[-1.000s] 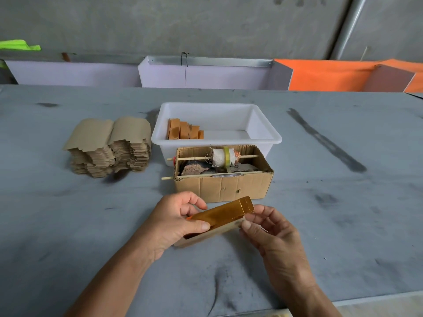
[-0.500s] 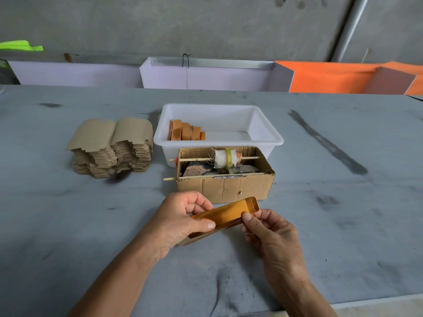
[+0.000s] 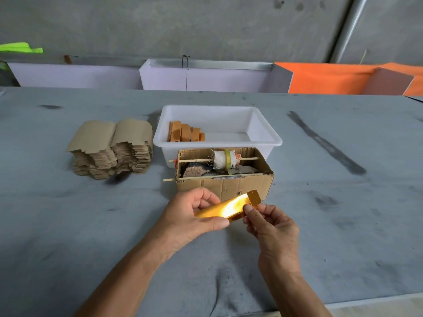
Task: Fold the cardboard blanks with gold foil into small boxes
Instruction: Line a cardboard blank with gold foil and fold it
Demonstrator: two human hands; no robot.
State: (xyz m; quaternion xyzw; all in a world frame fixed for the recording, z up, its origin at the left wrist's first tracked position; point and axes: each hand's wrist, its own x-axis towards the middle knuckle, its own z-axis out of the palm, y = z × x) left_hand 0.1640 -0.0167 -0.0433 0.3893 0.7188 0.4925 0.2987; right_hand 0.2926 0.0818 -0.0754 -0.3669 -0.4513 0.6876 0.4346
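A gold-foil cardboard blank (image 3: 231,207) is held above the grey table, foil side up and glaring with reflected light. My left hand (image 3: 190,216) grips its left end, thumb along the near edge and fingers curled behind. My right hand (image 3: 267,225) pinches the right end, where a small foil flap (image 3: 253,197) sticks up. A stack of flat brown blanks (image 3: 109,149) lies at the left. Several folded orange-gold boxes (image 3: 185,135) stand in a white plastic tub (image 3: 267,143).
An open cardboard box (image 3: 229,186) stands just beyond my hands, holding sticks, a wrapped roll (image 3: 225,159) and scraps. Lilac and orange panels (image 3: 320,78) line the table's far edge. The table's near edge (image 3: 366,298) runs at the lower right.
The blank has been flattened and tilted so its foil face turns up and catches the light. Both hands rose slightly toward the cardboard box and kept their hold.
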